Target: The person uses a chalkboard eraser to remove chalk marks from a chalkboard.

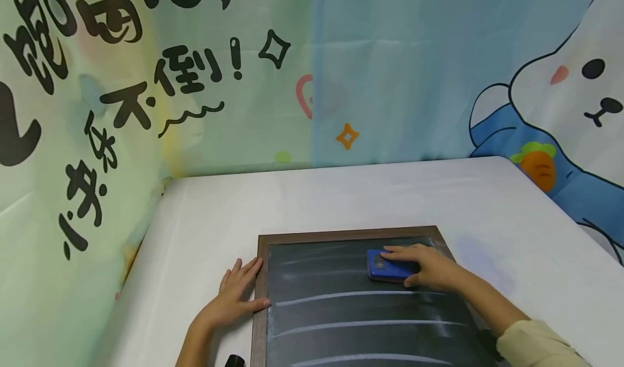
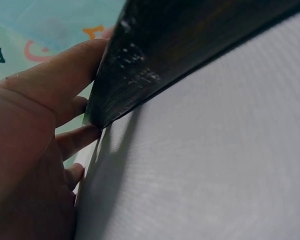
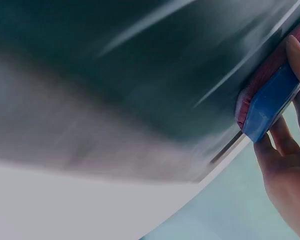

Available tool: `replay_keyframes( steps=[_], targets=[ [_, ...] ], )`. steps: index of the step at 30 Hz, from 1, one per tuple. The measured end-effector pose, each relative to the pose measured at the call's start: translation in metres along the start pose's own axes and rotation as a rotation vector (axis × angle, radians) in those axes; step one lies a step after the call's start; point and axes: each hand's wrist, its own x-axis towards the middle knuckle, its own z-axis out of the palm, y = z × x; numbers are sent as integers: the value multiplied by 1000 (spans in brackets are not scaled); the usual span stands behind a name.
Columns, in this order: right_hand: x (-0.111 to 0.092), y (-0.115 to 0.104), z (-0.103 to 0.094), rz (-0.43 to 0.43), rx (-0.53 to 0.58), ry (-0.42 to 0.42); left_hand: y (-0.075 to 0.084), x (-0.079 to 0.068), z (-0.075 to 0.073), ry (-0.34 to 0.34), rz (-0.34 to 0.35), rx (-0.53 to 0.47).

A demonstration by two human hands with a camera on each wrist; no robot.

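Observation:
A wood-framed chalkboard [image 1: 341,307] lies on the white table, with several pale chalk lines running across its dark surface. My right hand [image 1: 434,266] grips a blue chalkboard eraser [image 1: 390,266] near the board's upper right part. In the right wrist view, the reddish felt side of the eraser [image 3: 262,85] is against the board, thumb on one side and fingers on the other. My left hand [image 1: 234,296] rests at the board's left frame edge, fingers spread and thumb over the frame. The left wrist view shows the left hand [image 2: 35,130] with its fingertips along the frame's outer side.
A black cylindrical object [image 1: 235,361] stands at the bottom edge, left of the board. The white tabletop [image 1: 331,199] extends behind the board to printed curtains [image 1: 390,85] at the back and left. Smeared chalk dust shows on the board's upper part.

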Motion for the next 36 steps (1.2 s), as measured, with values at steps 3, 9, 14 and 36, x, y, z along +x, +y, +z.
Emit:
replay_keyframes(
  steps=[3, 9, 14, 36],
  targets=[
    [-15, 16, -6, 32, -18, 16, 1, 2, 1, 1, 5, -3],
    [-32, 29, -6, 88, -17, 39, 0, 1, 2, 10, -2, 5],
    [-40, 28, 0, 81, -49, 53, -1, 1, 5, 7, -1, 14],
    [-23, -21, 26, -4, -11, 64, -4, 4, -1, 21, 7, 46]
  ],
)
